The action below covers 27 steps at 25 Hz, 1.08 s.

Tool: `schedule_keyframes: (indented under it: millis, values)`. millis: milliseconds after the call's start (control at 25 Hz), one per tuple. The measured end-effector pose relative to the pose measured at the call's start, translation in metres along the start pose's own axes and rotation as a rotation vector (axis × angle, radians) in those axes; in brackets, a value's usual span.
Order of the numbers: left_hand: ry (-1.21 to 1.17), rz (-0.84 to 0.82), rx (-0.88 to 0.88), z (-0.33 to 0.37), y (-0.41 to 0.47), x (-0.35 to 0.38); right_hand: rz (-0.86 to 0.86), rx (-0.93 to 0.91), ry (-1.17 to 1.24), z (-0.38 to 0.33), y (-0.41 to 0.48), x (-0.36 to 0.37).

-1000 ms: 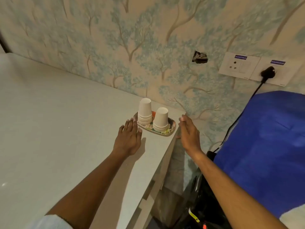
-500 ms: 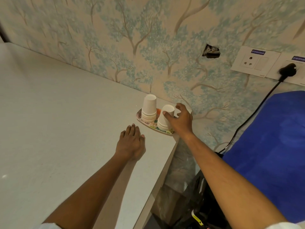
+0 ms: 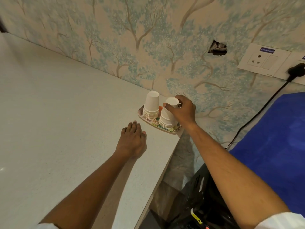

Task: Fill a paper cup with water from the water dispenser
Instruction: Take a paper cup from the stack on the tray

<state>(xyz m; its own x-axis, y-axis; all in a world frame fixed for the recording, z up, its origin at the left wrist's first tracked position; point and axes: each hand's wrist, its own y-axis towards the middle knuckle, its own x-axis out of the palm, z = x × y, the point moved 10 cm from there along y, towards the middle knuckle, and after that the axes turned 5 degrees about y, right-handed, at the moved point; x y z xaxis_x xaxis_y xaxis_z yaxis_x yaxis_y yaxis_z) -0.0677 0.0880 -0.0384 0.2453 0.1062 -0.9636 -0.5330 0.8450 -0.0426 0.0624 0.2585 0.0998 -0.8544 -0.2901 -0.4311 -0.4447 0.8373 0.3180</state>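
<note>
Two stacks of upside-down white paper cups stand on a small patterned tray [image 3: 173, 131] at the far right corner of the white counter. My right hand [image 3: 181, 111] grips the top cup [image 3: 172, 101] of the right stack [image 3: 166, 120], fingers wrapped around it, the cup tilted and raised a little off the stack. The left stack [image 3: 151, 105] stands untouched beside it. My left hand [image 3: 132, 141] lies flat on the counter just in front of the tray, fingers together, holding nothing. A large blue bottle [image 3: 274, 146], part of the dispenser, fills the right side.
The white counter [image 3: 57, 121] ends at an edge right of my left hand. The wallpapered wall carries a hole [image 3: 217, 47], a socket plate [image 3: 263, 60] and a black plug [image 3: 296, 71] with its cable running down. Dark objects sit on the floor below.
My right hand reached from beside the counter's corner to the right stack, closed on its top cup and has begun to tilt it up. My left hand slid slightly back from the tray.
</note>
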Motion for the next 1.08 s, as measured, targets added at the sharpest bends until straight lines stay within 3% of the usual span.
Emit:
schedule_keyframes:
  millis: [400,600,840,960,1080]
  values:
    - [-0.03,-0.008,-0.009,-0.001,0.002,0.001,0.15,-0.139,0.169,-0.034,-0.011,-0.036]
    - [-0.169,0.005,-0.076,-0.006,0.01,-0.009,0.211,-0.098,0.373,-0.034,-0.022,-0.069]
    - [-0.321,0.33,-0.115,0.008,-0.02,-0.06,0.23,0.233,0.774,0.008,-0.053,-0.095]
    - [-0.512,0.403,0.079,0.059,-0.046,-0.093,0.226,0.456,1.095,0.022,-0.085,-0.098]
    - [-0.768,0.326,0.273,0.124,-0.07,-0.105,0.175,0.647,1.362,0.026,-0.126,-0.093]
